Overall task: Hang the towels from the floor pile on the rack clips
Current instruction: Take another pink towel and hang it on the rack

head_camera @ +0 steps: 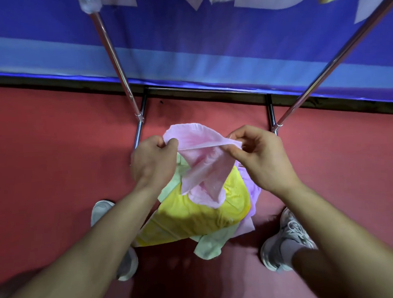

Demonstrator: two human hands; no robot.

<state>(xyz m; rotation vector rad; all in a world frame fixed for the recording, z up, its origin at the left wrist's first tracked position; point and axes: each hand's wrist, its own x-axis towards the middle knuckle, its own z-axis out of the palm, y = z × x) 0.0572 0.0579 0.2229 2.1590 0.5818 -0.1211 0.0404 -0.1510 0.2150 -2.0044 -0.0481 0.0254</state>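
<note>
A red floor [46, 178] is seen across the lower two thirds of the frame. At the centre a pile of towels [219, 224] is heaped on it. A yellow towel [189, 214] is laid uppermost, a pale green towel [210, 245] is spread beneath and shows at the pile's left and lower edges, and a lilac towel [252, 191] is tucked along the right side. Above the pile the rack base [206, 91] is set on the floor, close to the wall. One grey shoe [101, 211] is planted lower left of the pile, another [283, 242] lower right.
</note>
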